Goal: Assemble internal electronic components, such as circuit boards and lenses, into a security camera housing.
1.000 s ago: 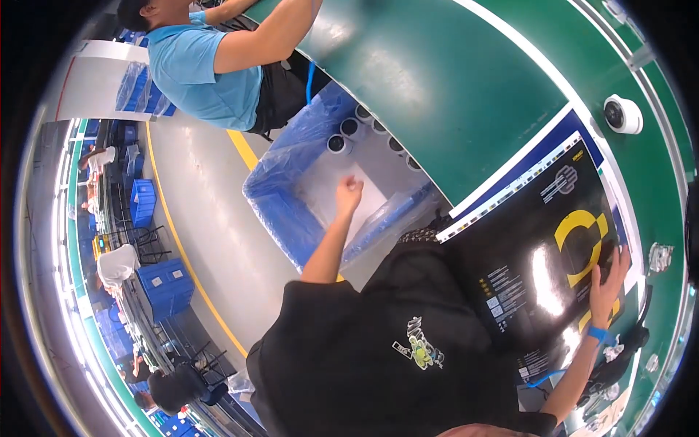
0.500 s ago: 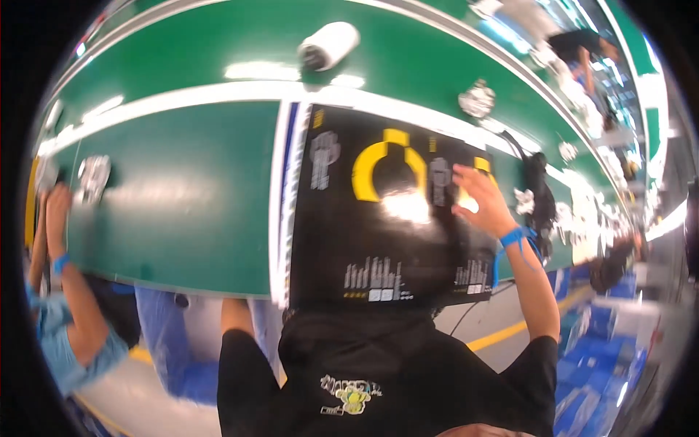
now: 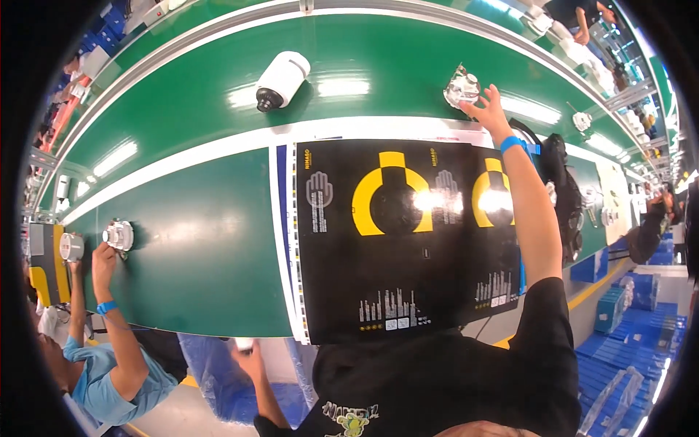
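My right hand (image 3: 492,116) reaches over the far edge of the black printed mat (image 3: 408,284), fingers spread. Its thumb and fingertips are close beside a round white assembly (image 3: 461,89) on the green conveyor belt; whether they touch it I cannot tell. Low at the table's front edge, my left hand (image 3: 250,361) is closed on a small white piece with a dark edge (image 3: 244,343), mostly hidden by the fingers. Beneath that hand is a bin lined with blue plastic (image 3: 211,371). Further left on the belt lies a white cylindrical camera (image 3: 287,77) with a black end.
At the left, a co-worker in a light blue shirt (image 3: 120,379) holds a white round part (image 3: 119,235) over the green table (image 3: 196,240). Black cables and tools (image 3: 564,189) lie right of the mat. Blue bins (image 3: 619,364) stand on the floor at the right.
My right hand has gone from above the mat forward to the white assembly. My left hand has come into view with a white piece in it. The co-worker's hand now grips a round part.
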Tool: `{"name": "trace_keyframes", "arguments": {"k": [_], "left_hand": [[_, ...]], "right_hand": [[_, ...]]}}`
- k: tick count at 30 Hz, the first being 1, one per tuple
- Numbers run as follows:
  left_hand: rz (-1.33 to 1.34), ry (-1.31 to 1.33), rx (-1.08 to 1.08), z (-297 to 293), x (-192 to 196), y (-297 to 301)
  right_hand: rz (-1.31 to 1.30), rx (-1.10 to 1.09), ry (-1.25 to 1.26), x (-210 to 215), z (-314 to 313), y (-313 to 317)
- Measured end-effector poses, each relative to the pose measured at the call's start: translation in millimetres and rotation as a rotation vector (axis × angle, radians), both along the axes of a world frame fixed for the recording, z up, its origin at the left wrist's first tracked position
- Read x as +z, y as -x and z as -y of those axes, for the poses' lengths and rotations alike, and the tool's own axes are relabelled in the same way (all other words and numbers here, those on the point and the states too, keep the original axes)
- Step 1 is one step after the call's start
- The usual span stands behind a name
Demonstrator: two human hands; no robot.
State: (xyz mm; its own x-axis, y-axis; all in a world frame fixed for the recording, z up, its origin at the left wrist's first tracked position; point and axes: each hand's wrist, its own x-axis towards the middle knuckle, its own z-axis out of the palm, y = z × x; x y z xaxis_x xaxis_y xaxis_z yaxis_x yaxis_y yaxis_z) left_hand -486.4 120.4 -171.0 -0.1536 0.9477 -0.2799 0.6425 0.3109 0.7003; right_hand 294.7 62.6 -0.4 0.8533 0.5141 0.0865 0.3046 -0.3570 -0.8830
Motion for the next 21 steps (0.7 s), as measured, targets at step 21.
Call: {"name": "trace_keyframes", "arguments": {"k": [21], "left_hand": [[0.882,-0.478,-0.518,-46.0,174.8,-290.4]], "right_hand": [[0.144,0.384,-0.170,49.9,72.4,143.3]]}}
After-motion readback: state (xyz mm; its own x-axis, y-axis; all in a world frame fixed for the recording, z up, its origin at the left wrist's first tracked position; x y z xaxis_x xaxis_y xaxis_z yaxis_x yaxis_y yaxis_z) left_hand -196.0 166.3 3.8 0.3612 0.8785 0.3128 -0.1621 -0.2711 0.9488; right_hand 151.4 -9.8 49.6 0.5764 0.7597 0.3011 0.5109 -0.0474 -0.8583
